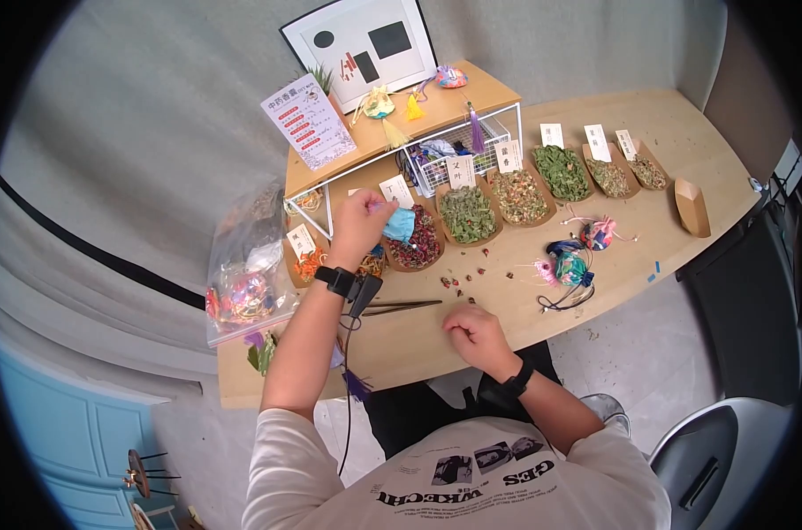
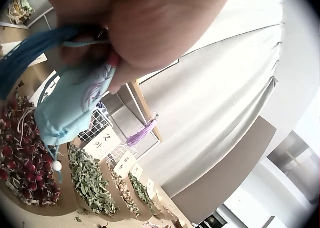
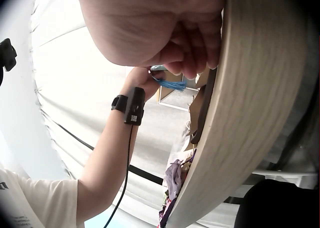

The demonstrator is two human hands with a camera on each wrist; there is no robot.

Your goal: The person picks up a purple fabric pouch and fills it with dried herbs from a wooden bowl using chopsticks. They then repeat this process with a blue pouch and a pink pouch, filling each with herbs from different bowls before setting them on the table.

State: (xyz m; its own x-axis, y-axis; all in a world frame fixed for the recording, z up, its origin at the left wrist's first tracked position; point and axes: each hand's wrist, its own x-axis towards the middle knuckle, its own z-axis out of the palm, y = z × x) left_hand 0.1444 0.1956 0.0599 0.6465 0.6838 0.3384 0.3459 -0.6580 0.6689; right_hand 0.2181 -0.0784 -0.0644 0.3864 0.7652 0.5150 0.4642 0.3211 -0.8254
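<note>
My left hand point(image 1: 358, 234) is raised over the trays and pinches a light blue drawstring sachet point(image 1: 401, 226). In the left wrist view the sachet point(image 2: 67, 110) hangs tilted with its gathered neck low and a white bead on its cord. A blue tassel point(image 2: 35, 50) trails from beside the fingers. Right behind the sachet is a paper tray of dried rosebuds point(image 1: 418, 250). My right hand point(image 1: 482, 337) rests at the table's front edge, its fingers loosely curled and holding nothing. Several loose rosebuds point(image 1: 455, 283) lie just beyond it.
Paper trays of herbs, such as green leaves point(image 1: 468, 215), line the table with labels. Dark tweezers point(image 1: 405, 306) lie left of my right hand. Finished-looking sachets point(image 1: 573, 265) sit at right; a plastic bag point(image 1: 246, 283) stands at left. A wooden shelf point(image 1: 480, 84) rises behind.
</note>
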